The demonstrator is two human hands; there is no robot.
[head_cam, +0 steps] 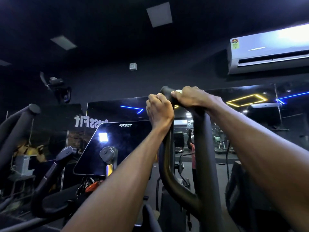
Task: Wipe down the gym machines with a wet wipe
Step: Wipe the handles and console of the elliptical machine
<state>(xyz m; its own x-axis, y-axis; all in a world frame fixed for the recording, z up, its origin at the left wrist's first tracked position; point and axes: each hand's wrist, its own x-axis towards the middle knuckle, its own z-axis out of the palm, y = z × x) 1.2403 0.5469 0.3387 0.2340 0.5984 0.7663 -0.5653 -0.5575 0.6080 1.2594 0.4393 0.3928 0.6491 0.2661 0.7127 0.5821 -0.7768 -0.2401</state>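
Observation:
A black loop-shaped machine handle (168,166) rises in front of me, its rounded tip at head height. My left hand (159,110) grips the handle's left bar just below the tip, fingers curled round it. My right hand (192,97) grips the top of the handle from the right. A small bit of white wet wipe (178,91) shows between its thumb and fingers, pressed against the handle; the remainder of the wipe is hidden under the hand.
The machine's dark console screen (117,144) stands left of my arms, with two short grey grips (108,153) before it. A second tall black handle (18,121) rises at far left. A wall mirror (250,124) lies behind, an air conditioner (269,49) above right.

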